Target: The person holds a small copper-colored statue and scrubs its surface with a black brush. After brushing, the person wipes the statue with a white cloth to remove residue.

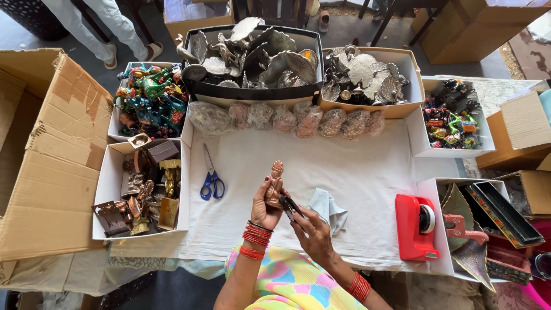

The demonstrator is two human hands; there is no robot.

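Observation:
My left hand [263, 209] holds a small copper-coloured figurine [275, 183] upright over the white cloth [356, 172]. My right hand [313, 234] grips a small dark tool [290, 206], its tip touching the figurine's base. A pale blue rag [330, 208] lies on the cloth just right of my hands. Red bangles ring both wrists.
Blue-handled scissors [212, 179] lie to the left, a red tape dispenser [414, 227] to the right. Boxes of brass figures [140, 195], coloured figures [150, 100] and silver metal pieces [252, 54] ring the cloth. Wrapped bundles [287, 119] line the back. A person's legs [97, 28] stand behind.

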